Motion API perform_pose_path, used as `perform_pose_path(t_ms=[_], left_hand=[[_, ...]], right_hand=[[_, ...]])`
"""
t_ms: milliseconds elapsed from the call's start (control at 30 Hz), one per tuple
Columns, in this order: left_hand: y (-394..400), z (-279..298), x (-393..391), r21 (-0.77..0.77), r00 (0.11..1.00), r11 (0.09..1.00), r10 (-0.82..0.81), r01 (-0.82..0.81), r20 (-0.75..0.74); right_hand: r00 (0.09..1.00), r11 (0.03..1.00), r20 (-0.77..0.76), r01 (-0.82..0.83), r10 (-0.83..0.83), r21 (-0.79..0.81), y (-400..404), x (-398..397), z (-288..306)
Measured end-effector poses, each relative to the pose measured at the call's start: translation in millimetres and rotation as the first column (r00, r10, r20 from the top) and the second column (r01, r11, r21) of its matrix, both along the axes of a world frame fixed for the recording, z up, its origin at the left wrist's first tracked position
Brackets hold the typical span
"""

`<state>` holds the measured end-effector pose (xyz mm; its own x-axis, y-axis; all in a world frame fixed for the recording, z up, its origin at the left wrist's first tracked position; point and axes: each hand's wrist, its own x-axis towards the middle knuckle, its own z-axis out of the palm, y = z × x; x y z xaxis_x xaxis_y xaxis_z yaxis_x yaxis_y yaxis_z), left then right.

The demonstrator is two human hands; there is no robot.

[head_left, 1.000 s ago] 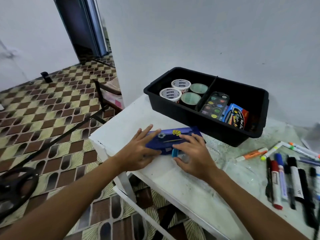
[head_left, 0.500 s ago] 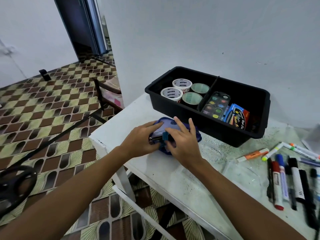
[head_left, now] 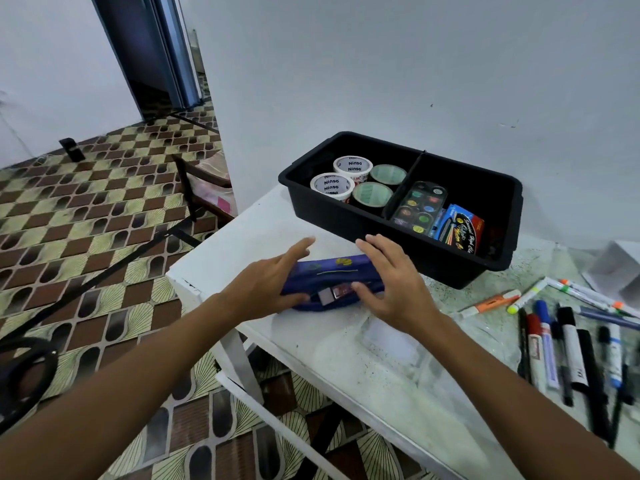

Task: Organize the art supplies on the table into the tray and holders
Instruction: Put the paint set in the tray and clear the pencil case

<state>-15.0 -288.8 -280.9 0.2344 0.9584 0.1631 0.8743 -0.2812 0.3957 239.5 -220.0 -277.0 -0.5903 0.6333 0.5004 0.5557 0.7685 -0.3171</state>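
White-painted and speckled, your table (head_left: 346, 344) stands against a pale wall, beside a brown and cream patterned tile floor (head_left: 86, 216). Near its front left corner lies a blue pencil case (head_left: 332, 277), just in front of the black tray (head_left: 401, 252). Your left hand (head_left: 266, 289) holds the case's left end, fingers stretched over its top and thumb at its near edge. Your right hand (head_left: 391, 289) holds the right end the same way, fingers over the top, thumb pressed by the open mouth, where a small grey and pink item shows inside. The tray's left compartment holds four tape rolls (head_left: 356, 183); the two white ones read "Ninso". Its right compartment holds a watercolour palette (head_left: 420, 206) and a blue and red crayon box (head_left: 462, 230) whose script you cannot read clearly. To the right, well apart from the case, markers (head_left: 568, 341) and highlighters (head_left: 495, 301) lie scattered on the table.
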Motion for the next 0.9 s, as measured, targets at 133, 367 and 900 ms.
perform_pose_path(t_ms=[133, 367, 900], left_hand=[[-8, -17, -2, 0.071, 0.945, 0.986, -0.124, 0.152, -0.302], [-1, -16, 31, 0.099, 0.945, 0.989, -0.072, 0.109, -0.318], [41, -9, 324, 0.205, 0.74, 0.712, -0.655, 0.672, -0.153]], right_hand=[[0.948, 0.967, 0.309, 0.011, 0.071, -0.256, 4, 17, -2], [0.966, 0.974, 0.254, 0.019, 0.04, -0.224, -12, 32, 2], [0.775, 0.735, 0.128, 0.629, -0.619, -0.252, -101, 297, 8]])
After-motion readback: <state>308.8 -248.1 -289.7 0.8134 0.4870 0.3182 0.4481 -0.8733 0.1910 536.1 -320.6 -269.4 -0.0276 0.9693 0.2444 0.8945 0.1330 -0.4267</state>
